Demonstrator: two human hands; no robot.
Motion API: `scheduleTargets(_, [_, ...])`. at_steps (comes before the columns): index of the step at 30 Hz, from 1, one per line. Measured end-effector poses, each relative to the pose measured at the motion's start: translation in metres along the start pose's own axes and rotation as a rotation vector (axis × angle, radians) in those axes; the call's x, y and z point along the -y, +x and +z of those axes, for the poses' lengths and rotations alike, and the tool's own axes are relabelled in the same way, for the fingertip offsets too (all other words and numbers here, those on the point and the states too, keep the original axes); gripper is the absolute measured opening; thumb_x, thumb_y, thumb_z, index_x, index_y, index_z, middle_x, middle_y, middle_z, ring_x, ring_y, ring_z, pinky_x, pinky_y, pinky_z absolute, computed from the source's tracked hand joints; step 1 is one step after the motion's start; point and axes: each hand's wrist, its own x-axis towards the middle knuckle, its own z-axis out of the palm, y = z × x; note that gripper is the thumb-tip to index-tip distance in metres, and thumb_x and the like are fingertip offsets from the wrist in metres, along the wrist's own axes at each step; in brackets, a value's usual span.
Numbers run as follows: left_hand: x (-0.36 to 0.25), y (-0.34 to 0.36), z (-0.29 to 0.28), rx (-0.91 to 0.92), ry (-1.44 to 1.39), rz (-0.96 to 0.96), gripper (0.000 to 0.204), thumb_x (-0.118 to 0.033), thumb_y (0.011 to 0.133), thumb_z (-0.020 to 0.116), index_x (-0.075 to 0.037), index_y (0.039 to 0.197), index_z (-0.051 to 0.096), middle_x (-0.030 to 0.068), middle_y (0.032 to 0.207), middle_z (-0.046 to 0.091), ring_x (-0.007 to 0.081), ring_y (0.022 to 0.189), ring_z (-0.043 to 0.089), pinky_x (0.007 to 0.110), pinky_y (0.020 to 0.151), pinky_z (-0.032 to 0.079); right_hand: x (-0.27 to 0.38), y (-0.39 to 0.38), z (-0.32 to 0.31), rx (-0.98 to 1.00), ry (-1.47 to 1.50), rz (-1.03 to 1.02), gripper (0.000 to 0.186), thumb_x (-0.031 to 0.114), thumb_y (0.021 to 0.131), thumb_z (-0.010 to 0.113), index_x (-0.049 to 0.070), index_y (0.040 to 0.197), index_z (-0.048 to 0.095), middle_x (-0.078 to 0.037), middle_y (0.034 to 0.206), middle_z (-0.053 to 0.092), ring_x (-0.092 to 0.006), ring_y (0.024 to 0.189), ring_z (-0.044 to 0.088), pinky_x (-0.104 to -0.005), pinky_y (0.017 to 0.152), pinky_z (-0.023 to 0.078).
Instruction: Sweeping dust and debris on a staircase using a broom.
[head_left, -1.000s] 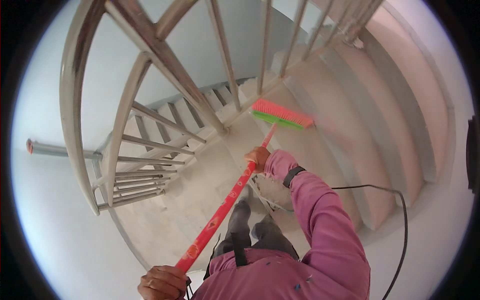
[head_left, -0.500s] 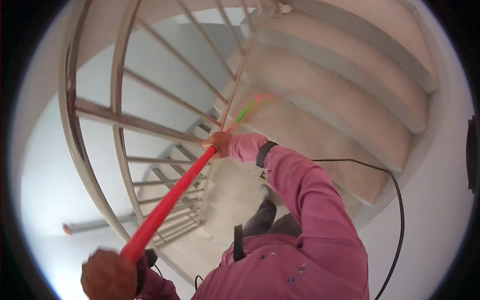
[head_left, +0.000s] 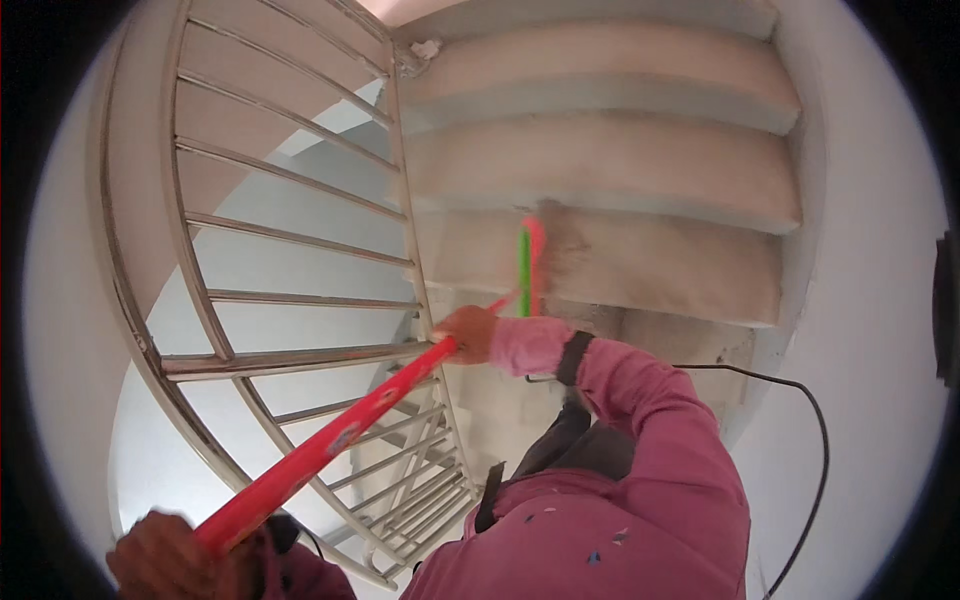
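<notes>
Red broom handle (head_left: 300, 468): glossy, printed with small pale and dark patches, slanting from the lower left toward the middle and crossing in front of the railing.
Left hand (head_left: 165, 560): a fist wrapped round the handle near its lower-left end, slightly blurred.
Right hand (head_left: 468, 335): clamped on the handle farther along, well apart from the left hand.
Green broom block (head_left: 525, 265): narrow, seen almost edge-on, over a step just beyond the right hand; whether it presses down, I cannot tell.
Pinkish-red bristles (head_left: 537, 240): along the block's right side and top, blurred.
Metal railing (head_left: 290, 360): shiny bars filling the left, bent by the lens.
Stair steps (head_left: 600, 150): dusty beige treads, greyer risers; a dark smudge (head_left: 575, 235) lies just right of the bristles.
Black cable (head_left: 825, 440): curving from behind the pink sleeve (head_left: 650, 390) down the right.
Right wall (head_left: 870, 300): pale and plain.
</notes>
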Motion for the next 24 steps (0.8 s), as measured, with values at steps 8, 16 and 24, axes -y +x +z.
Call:
scheduleTargets(8, [-0.083, 0.068, -0.049, -0.045, 0.513, -0.194, 0.011, -0.015, 0.071, 0.046, -0.006, 0.065, 0.05, 0.006, 0.06, 0.046, 0.0176, 0.053, 0.048, 0.029, 0.049, 0.041, -0.102, -0.002, -0.008, -0.263, -0.012, 0.013, 0.025, 0.031, 0.062, 0.055, 0.007, 0.062, 0.047, -0.013, 0.061, 0.052, -0.0329, 0.061, 0.052, -0.0403, 0.054, 0.04])
scheduleTargets(16, [-0.073, 0.054, -0.096, 0.66, -0.078, -0.068, 0.021, -0.023, 0.073, 0.046, -0.007, 0.062, 0.052, 0.0065, 0.056, 0.049, 0.0169, 0.053, 0.052, 0.03, 0.047, 0.044, -0.017, -0.064, -0.015, -0.553, -0.014, 0.019, 0.018, 0.02, 0.057, 0.056, 0.009, 0.059, 0.041, -0.01, 0.055, 0.048, -0.0305, 0.054, 0.05, -0.0393, 0.048, 0.038])
scheduleTargets(24, [-0.07, 0.05, -0.124, 0.668, -0.54, -0.144, 0.029, -0.028, 0.074, 0.045, -0.008, 0.054, 0.05, 0.0066, 0.05, 0.05, 0.0192, 0.045, 0.051, 0.031, 0.044, 0.043, -0.071, -0.103, -0.004, -0.597, 0.001, 0.027, 0.022, 0.019, 0.053, 0.061, 0.01, 0.06, 0.042, -0.008, 0.054, 0.047, -0.0284, 0.053, 0.05, -0.0365, 0.048, 0.038])
